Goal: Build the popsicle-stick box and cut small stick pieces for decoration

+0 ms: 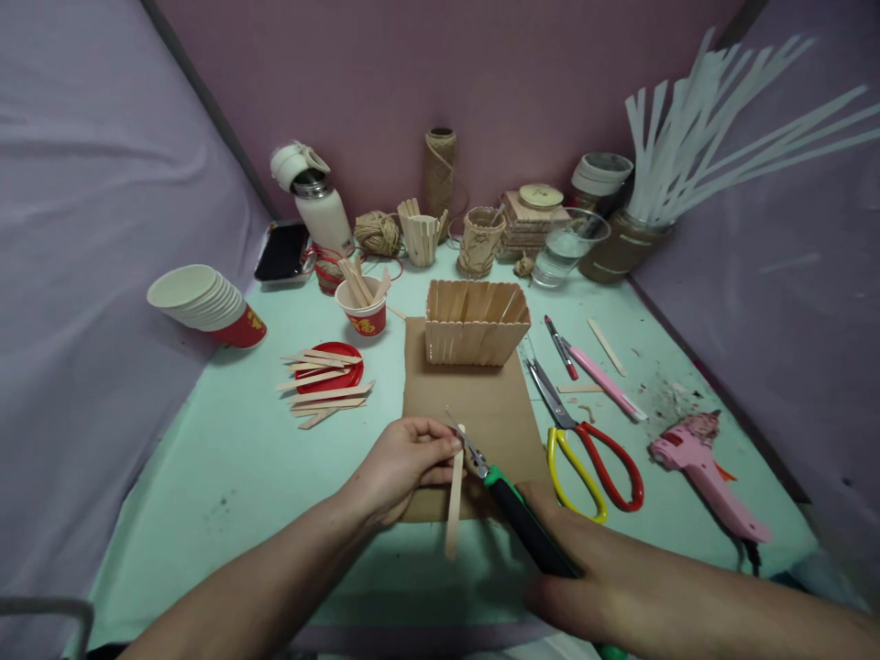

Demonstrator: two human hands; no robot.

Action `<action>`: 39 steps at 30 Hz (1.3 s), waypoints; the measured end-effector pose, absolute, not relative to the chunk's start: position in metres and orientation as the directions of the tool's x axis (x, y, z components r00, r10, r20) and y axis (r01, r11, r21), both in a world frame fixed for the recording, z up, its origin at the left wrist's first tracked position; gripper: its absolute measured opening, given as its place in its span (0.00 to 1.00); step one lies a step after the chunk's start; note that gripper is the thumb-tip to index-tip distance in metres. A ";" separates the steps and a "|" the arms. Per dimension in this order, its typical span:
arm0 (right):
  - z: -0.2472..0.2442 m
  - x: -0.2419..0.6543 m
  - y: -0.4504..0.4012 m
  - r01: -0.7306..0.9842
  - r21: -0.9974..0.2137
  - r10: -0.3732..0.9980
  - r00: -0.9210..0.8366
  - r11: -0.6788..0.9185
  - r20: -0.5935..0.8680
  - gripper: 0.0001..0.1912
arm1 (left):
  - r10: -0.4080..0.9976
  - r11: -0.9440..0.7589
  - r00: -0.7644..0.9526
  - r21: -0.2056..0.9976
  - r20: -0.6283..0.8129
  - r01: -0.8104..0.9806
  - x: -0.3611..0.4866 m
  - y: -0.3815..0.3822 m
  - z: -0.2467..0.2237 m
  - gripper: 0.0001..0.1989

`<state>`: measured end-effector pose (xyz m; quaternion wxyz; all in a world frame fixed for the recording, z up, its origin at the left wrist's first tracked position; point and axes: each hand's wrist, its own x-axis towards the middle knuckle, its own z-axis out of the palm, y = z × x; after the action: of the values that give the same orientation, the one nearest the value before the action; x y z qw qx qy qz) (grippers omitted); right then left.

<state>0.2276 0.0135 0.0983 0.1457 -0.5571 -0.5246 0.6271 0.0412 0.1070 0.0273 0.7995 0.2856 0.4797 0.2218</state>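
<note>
Pinching a flat, pale wooden stick [455, 504] (likely light, stiff, splintery) near its far end, best held there, the left hand [405, 458] is nearly closed; just beside it, the right hand [567, 587] wraps black-and-green-handled metal pliers [521, 520].

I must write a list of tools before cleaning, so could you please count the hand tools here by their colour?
Pink: 2 (glue gun, slim tool)
Red and yellow handles: 1 (scissors)
Black and green: 1 (cutters)
Red and dark: 1 (pen-like tool)
Total: 5
</note>
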 end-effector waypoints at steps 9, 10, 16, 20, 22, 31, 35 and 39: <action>0.094 0.229 0.018 0.343 -0.789 0.690 -0.385 -0.509 -0.613 0.25 | 0.534 0.751 0.499 0.654 -0.683 0.092 0.036 0.116 0.026 0.13; 0.092 0.229 0.018 0.342 -0.786 0.685 -0.386 -0.516 -0.618 0.24 | 0.497 0.753 0.527 0.644 -0.689 0.132 0.036 0.116 0.026 0.14; 0.089 0.229 0.021 0.309 -0.733 0.616 -0.400 -0.606 -0.678 0.17 | 0.451 0.747 0.564 0.639 -0.691 0.185 0.034 0.116 0.031 0.16; 0.089 0.229 0.023 0.297 -0.720 0.591 -0.420 -0.628 -0.689 0.13 | 0.441 0.753 0.545 0.624 -0.713 0.207 0.035 0.117 0.032 0.16; 0.088 0.229 0.024 0.302 -0.720 0.593 -0.417 -0.625 -0.689 0.13 | 0.437 0.753 0.542 0.621 -0.718 0.215 0.035 0.118 0.031 0.16; 0.078 0.230 0.022 0.257 -0.679 0.547 -0.432 -0.688 -0.717 0.14 | 0.424 0.739 0.530 0.619 -0.734 0.265 0.035 0.118 0.029 0.18; 0.075 0.229 0.019 0.230 -0.655 0.546 -0.395 -0.720 -0.739 0.13 | 0.427 0.732 0.521 0.621 -0.739 0.280 0.035 0.118 0.028 0.19; 0.070 0.228 0.017 0.200 -0.661 0.563 -0.385 -0.723 -0.731 0.15 | 0.433 0.729 0.521 0.625 -0.736 0.278 0.035 0.118 0.027 0.20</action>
<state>0.2282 0.0173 0.0698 0.1205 -0.5414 -0.3522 0.7538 0.0353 0.1178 0.0271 0.7921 0.3647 0.4870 0.0489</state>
